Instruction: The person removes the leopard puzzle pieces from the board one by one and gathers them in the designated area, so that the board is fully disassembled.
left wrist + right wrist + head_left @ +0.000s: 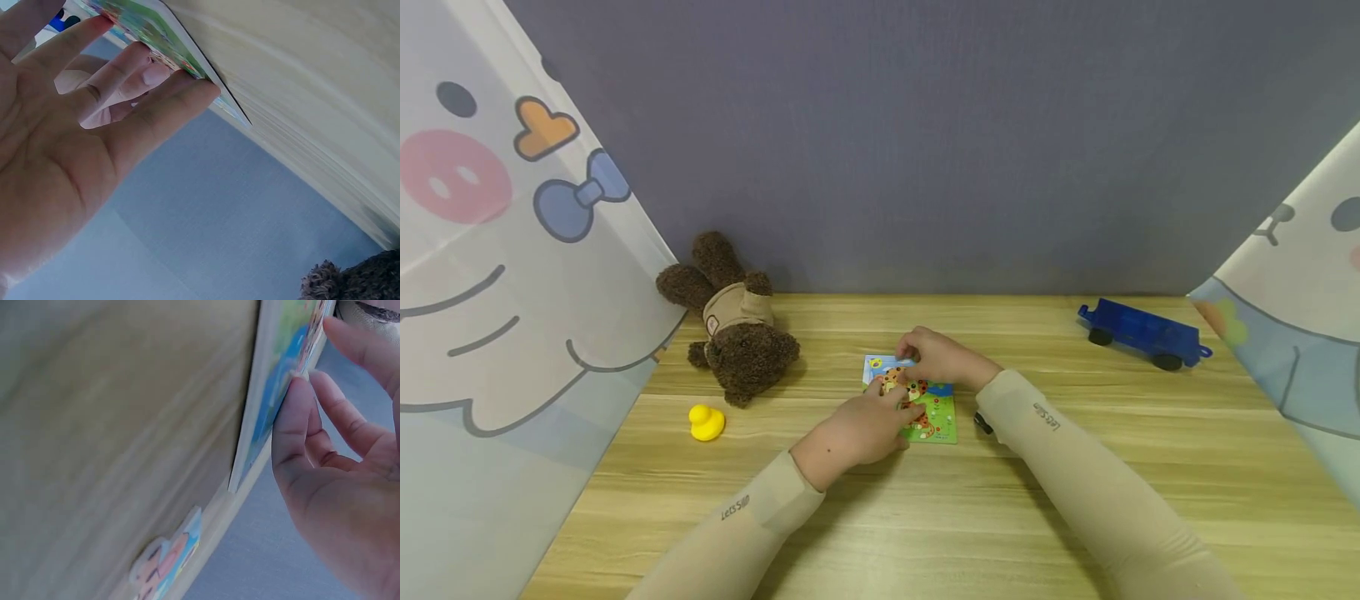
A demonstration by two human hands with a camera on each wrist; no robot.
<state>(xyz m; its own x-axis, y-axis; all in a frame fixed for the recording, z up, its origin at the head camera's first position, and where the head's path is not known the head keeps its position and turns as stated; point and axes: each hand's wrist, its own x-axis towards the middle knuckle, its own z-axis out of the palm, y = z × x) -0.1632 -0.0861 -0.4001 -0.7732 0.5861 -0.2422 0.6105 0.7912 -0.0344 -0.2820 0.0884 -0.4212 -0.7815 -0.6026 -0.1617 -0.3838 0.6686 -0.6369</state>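
Note:
A jigsaw puzzle board (945,425) with spotted cartoon animals on a green and blue scene lies flat on the table. My left hand (863,425) has its fingers spread nearly straight, fingertips resting on the board's left and middle part. Over the upper part is my right hand (942,358), fingers bent, thumb and fingertips close together at the picture. In the right wrist view, the thumb (292,415) touches the board's surface; whether a piece is between the fingertips is hidden. A loose puzzle piece (164,565), pink and blue, lies beside the board in that view.
A brown plush toy (737,333) lies at the back left, with a yellow rubber duck (706,422) in front of it. At the back right stands a blue toy wagon (1142,332). A small dark object (982,422) is partly hidden by the right sleeve.

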